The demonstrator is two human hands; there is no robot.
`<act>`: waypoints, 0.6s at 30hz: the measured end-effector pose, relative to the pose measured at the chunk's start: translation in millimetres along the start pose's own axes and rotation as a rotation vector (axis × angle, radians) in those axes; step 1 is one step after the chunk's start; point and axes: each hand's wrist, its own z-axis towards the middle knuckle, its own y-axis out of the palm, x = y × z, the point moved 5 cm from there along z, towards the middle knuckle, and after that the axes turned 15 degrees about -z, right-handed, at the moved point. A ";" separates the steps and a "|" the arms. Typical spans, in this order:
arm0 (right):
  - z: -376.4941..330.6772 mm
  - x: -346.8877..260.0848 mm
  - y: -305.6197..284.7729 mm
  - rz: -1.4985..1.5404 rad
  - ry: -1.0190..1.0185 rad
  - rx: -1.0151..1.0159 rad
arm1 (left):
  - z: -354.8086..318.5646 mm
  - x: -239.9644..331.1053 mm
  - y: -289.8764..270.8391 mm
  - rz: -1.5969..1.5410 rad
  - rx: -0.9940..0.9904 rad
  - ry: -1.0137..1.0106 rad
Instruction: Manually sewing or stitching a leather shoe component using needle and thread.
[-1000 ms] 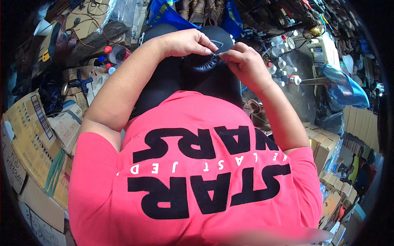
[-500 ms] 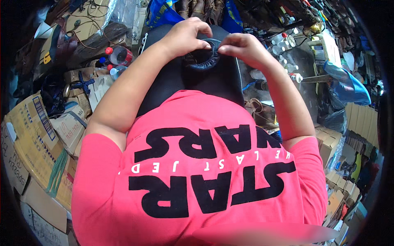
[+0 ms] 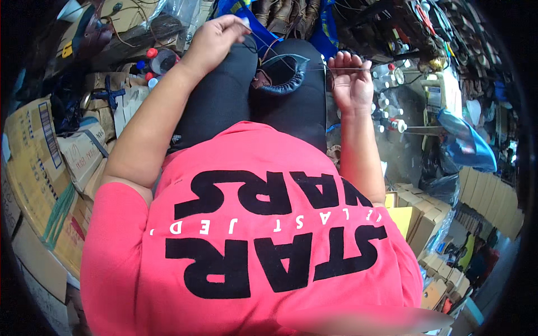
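A dark leather shoe piece (image 3: 287, 88) with a gathered, puckered rim sits between my black-clad thighs. Thin thread (image 3: 315, 69) stretches from it toward both sides. Up and to the left of the piece, my left hand (image 3: 216, 43) is closed in a pinch on thread. On the other side, my right hand (image 3: 352, 84) is turned palm up, with curled fingers gripping the thread; a thin, straight needle-like end sticks out past them. Neither hand touches the shoe piece.
Beyond my knees lies a blue bag (image 3: 327, 35) beside brown leather shoes (image 3: 286, 17). Plastic bottles (image 3: 395, 125) stand to the right, with more by my left arm. Cardboard boxes (image 3: 35, 151) crowd the left side; a blue plastic bag (image 3: 468, 143) hangs at right.
Both hands have moved apart from the shoe piece, the left up and leftward, the right outward to the right. Thread is drawn out between them, and my right palm has turned up.
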 end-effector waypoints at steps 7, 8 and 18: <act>-33.3 4.6 21.2 -0.037 0.198 -0.423 | 2.2 3.4 55.2 -1.459 -0.494 -0.217; -38.5 -3.9 12.1 -0.159 0.136 -0.273 | 3.8 -11.0 35.2 -1.278 -0.135 -0.352; -43.6 -54.2 -74.0 -1.470 0.138 -0.198 | -11.6 -1.9 -99.5 0.740 -0.131 0.164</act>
